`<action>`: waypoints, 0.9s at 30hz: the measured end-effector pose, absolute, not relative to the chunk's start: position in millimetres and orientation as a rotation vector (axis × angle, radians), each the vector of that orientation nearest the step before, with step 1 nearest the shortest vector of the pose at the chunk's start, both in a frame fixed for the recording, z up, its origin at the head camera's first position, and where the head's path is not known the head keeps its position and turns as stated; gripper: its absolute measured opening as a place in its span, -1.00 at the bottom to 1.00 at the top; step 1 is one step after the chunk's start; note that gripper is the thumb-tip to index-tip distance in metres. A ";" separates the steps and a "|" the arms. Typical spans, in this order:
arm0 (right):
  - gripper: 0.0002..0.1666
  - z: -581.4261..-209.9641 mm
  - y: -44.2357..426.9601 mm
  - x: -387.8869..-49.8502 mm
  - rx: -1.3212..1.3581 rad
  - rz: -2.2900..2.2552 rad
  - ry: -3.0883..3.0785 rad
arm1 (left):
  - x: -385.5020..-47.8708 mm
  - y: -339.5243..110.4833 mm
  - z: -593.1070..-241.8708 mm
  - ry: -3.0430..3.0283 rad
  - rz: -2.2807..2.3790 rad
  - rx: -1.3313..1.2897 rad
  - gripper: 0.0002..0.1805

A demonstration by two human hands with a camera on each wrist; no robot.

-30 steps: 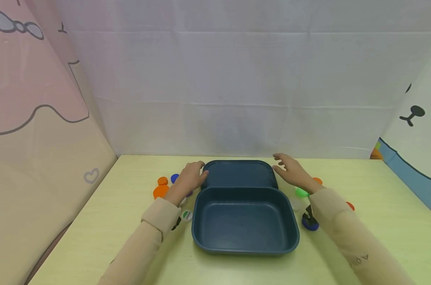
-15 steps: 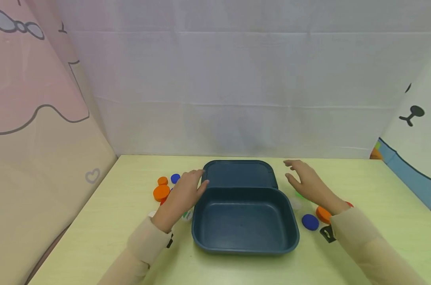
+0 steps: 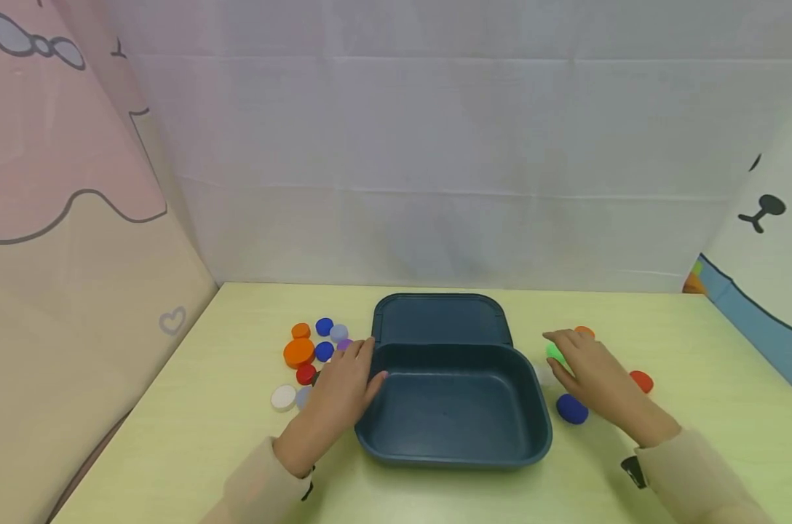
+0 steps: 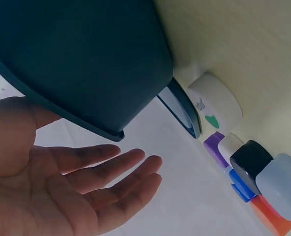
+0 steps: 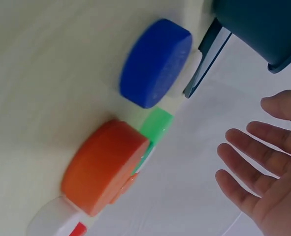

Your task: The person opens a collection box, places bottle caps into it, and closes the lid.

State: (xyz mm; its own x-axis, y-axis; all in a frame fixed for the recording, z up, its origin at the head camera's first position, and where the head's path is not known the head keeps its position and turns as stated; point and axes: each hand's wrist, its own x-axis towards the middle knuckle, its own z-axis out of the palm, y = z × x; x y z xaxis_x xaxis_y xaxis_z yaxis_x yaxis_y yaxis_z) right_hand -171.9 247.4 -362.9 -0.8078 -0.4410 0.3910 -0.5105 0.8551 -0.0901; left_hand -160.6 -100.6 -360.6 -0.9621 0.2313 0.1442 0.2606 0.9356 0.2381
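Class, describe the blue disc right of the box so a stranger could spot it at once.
Find the dark box on the table. Just off its right side, near the right hand, lies the blue disc. It's the only blue one visible on that side, unlike the red disc and green disc nearby.

Even, bright light fills the head view, with soft shadows on the worktop (image 3: 193, 407); both wrist views look dimmer.

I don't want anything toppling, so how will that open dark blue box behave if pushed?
The box is probably stiff, given its crisp, even shape. Being broad and low, it seems unlikely to tip. With nothing inside, it may slide readily.
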 end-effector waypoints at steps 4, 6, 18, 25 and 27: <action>-0.53 -368.3 253.2 -165.7 0.725 0.183 -2.637 | -156.2 -99.9 -363.0 -2.973 -0.353 -0.373 -0.33; -0.55 -370.7 256.1 -163.0 0.723 0.145 -2.628 | -155.1 -99.9 -364.9 -2.965 -0.341 -0.374 -0.34; -0.58 -379.4 267.9 -151.0 0.632 0.024 -2.818 | -152.9 -98.8 -374.5 -2.890 -0.313 -0.409 -0.45; -0.55 -383.7 271.4 -148.5 0.656 -0.030 -2.833 | -151.4 -97.2 -377.5 -2.856 -0.212 -0.428 -0.44; -0.55 -383.5 271.7 -147.8 0.657 -0.028 -2.836 | -151.6 -96.9 -377.5 -2.861 -0.214 -0.434 -0.42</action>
State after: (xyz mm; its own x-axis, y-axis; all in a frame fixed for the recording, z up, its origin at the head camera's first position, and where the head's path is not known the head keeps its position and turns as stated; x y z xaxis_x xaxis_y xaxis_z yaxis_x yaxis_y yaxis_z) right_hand -147.8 271.7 -383.5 -0.8731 -0.4362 0.2179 -0.4318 0.8992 0.0701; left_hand -151.6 -96.9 -377.5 -0.9274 0.2731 0.2558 0.3082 0.9452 0.1081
